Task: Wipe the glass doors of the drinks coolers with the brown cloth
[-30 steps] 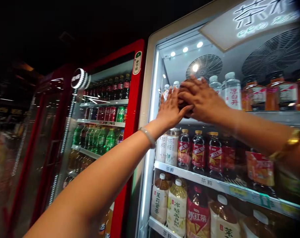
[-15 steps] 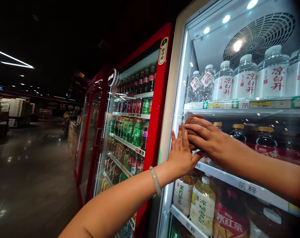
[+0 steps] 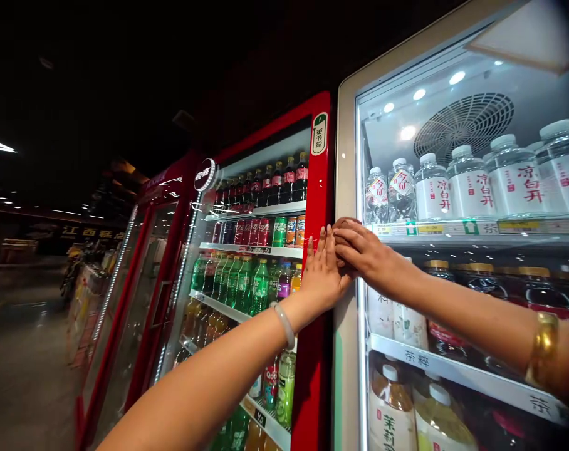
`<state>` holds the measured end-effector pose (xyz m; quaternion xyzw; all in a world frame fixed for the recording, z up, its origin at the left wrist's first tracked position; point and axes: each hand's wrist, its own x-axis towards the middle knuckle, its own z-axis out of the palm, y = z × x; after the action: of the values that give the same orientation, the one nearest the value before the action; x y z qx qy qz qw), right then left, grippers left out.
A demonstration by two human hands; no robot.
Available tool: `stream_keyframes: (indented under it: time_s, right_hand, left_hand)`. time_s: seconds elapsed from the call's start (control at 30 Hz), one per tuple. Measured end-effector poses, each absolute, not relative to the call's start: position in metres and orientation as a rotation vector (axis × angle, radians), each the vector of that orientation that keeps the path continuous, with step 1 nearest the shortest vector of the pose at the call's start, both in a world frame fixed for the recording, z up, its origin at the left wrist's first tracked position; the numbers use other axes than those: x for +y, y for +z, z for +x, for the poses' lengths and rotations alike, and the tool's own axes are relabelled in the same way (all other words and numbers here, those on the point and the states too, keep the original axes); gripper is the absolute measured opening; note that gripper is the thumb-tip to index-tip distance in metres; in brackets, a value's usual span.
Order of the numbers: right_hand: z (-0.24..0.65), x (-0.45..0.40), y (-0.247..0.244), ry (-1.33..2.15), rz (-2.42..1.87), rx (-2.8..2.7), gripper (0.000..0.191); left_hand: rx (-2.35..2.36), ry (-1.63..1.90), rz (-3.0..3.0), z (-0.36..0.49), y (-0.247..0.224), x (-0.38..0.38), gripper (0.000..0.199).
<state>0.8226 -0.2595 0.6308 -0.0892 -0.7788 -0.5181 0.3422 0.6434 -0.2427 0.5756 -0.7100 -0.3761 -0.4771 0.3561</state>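
My left hand (image 3: pixel 324 270), with a pale bangle on its wrist, is raised with its fingers stretched upward and apart. It is beside the light frame (image 3: pixel 348 351) of the right-hand drinks cooler. Close against it, my right hand (image 3: pixel 366 250) points left, its fingers bent and pressed together at that frame. What those fingers hold, if anything, is hidden. Darker finger shapes show behind them, seemingly a reflection. A gold bracelet (image 3: pixel 546 343) is on my right forearm. White-capped water bottles (image 3: pixel 477 188) stand behind the cooler's glass.
A red-framed cooler (image 3: pixel 319 188) of cola, cans and green bottles (image 3: pixel 261 282) stands to the left. Beyond it are another red cooler (image 3: pixel 148 275), stocked shelves and a shiny floor (image 3: pixel 26 376). A pale panel (image 3: pixel 531 37) hangs at the upper right.
My two hands have moved left together, from in front of the glass edge to the cooler's frame. The coolers appear lower in view, and the gold bracelet has come into sight.
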Motion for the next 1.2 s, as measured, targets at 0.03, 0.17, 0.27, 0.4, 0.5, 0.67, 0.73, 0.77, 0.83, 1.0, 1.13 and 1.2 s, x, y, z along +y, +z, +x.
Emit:
stream_keyframes:
  time_s: [0.03, 0.17, 0.27, 0.4, 0.5, 0.67, 0.73, 0.77, 0.83, 1.0, 1.13, 1.2]
  right_hand:
    - [0.815, -0.256, 0.644, -1.353, -0.260, -2.004, 0.048]
    - [0.782, -0.243, 0.714, -1.368, -0.441, -1.871, 0.039]
    - [0.762, -0.239, 0.763, -1.358, -0.563, -1.713, 0.035]
    - [0.750, -0.248, 0.771, -1.460, -0.644, -1.653, 0.040]
    - [0.745, -0.262, 0.730, -1.604, -0.669, -1.720, 0.045]
    - [0.724, -0.273, 0.661, -1.783, -0.561, -1.907, 0.051]
    - [0.715, -0.267, 0.663, -1.766, -0.535, -1.956, 0.049]
    - [0.710, -0.262, 0.672, -1.738, -0.546, -1.960, 0.047]
    - [0.703, -0.250, 0.704, -1.672, -0.615, -1.907, 0.045]
    - [0.687, -0.222, 0.805, -1.580, -0.727, -1.680, 0.047]
    - [0.679, -0.215, 0.825, -1.541, -0.690, -1.625, 0.045]
    - [0.680, -0.215, 0.809, -1.564, -0.639, -1.668, 0.049]
  left_hand:
    - [-0.953, -1.232, -1.847, 0.636, 0.592, -0.239, 0.094]
    - [-0.914, -1.215, -1.897, 0.610, 0.675, -0.227, 0.087]
    - [-0.852, -1.198, -1.927, 0.597, 0.733, -0.220, 0.082]
    - [-0.706, -1.180, -1.999, 0.587, 0.754, -0.210, 0.083]
    - [-0.574, -1.185, -2.033, 0.577, 0.715, -0.197, 0.089]
    - [-0.536, -1.208, -2.021, 0.548, 0.628, -0.176, 0.102]
    - [-0.580, -1.246, -2.015, 0.538, 0.621, -0.171, 0.103]
    - [-0.593, -1.277, -1.999, 0.534, 0.627, -0.169, 0.100]
    - [-0.597, -1.330, -1.950, 0.528, 0.658, -0.168, 0.093]
    - [-0.677, -1.293, -1.857, 0.517, 0.772, -0.175, 0.090]
    - [-0.709, -1.230, -1.847, 0.510, 0.798, -0.172, 0.091]
    - [-0.708, -1.198, -1.844, 0.506, 0.784, -0.168, 0.094]
